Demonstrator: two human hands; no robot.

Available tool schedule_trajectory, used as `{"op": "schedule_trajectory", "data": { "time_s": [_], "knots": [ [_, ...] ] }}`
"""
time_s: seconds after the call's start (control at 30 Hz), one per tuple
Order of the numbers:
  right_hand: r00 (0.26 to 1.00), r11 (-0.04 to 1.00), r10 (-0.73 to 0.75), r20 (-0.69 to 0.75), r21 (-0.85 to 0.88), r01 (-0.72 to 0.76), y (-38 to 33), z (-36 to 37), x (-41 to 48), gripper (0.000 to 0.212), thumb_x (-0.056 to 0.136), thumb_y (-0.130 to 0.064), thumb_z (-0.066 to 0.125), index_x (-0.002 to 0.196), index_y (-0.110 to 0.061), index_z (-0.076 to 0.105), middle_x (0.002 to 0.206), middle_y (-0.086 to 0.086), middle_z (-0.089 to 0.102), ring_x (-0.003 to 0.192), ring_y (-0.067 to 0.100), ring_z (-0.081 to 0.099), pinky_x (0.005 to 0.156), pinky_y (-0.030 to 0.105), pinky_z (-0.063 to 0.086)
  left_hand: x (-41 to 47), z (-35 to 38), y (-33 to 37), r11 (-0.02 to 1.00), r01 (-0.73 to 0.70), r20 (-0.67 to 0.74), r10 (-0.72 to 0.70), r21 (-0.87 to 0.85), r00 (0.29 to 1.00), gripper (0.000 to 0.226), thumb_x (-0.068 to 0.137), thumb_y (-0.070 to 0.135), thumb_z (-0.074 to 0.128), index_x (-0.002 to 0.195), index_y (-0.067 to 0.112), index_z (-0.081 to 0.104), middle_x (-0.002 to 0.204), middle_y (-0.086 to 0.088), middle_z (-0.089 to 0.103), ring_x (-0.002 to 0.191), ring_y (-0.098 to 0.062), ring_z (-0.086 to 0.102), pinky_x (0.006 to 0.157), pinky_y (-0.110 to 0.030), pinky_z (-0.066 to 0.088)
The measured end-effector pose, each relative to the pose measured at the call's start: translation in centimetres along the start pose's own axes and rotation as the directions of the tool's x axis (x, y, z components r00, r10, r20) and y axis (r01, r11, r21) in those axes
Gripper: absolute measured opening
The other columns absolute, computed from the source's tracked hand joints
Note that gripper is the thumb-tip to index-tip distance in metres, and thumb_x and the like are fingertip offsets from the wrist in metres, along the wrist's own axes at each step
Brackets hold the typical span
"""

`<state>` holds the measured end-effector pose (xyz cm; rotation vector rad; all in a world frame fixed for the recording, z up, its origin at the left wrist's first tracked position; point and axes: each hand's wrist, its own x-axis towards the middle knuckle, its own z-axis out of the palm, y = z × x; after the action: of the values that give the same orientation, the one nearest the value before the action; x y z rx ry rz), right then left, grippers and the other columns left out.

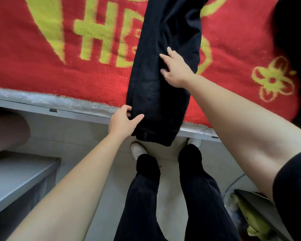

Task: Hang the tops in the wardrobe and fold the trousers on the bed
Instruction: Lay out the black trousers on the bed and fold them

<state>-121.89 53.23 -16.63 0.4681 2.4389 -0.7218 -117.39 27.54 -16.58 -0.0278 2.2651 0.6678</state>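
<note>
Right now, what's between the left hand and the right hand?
Only black trousers, flat on the red blanket; left hand pinches their edge, right hand presses on them. Head view.

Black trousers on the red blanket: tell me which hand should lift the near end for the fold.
Left. The left hand pinches the near end of the black trousers at the grey bed edge; the right hand lies flat farther up, better for pinning the fold line.

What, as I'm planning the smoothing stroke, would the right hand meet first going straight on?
Probably more of the black trousers under it; the right hand points up-left, so the red blanket past their left edge follows.
</note>
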Motion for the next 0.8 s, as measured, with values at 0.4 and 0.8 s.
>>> {"op": "schedule_trajectory", "data": {
  "time_s": [0.4, 0.8],
  "knots": [
    [0.977, 0.966, -0.03, -0.21, -0.257, -0.026, -1.8, 2.6, -0.7, 0.058, 0.105, -0.034, 0.038, 0.159, -0.028, 0.019, 0.168, 0.013, 0.0, 0.153, 0.038, 0.001, 0.121, 0.052, 0.01, 1.2, -1.9, 0.0, 0.984, -0.109, -0.169, 0.084, -0.144, 0.982, 0.011, 0.084, 0.018, 0.074, 0.086, 0.018, 0.063, 0.075, 0.009, 0.061, 0.077, -0.018, 0.058, 0.078, -0.033, 0.048],
    [0.995, 0.996, 0.065, -0.076, 0.072, -0.06, -1.3, -1.1, -0.2, 0.055, 0.1, -0.019, 0.045, 0.154, -0.02, 0.036, 0.164, 0.014, 0.022, 0.151, 0.031, 0.02, 0.122, 0.044, 0.023, 1.8, -3.5, 1.5, 0.993, 0.034, 0.096, -0.046, 0.116, 0.994, 0.026, 0.092, 0.026, 0.061, 0.114, 0.014, 0.056, 0.101, -0.002, 0.065, 0.102, -0.028, 0.06, 0.082, -0.035, 0.045]
  ]
}}
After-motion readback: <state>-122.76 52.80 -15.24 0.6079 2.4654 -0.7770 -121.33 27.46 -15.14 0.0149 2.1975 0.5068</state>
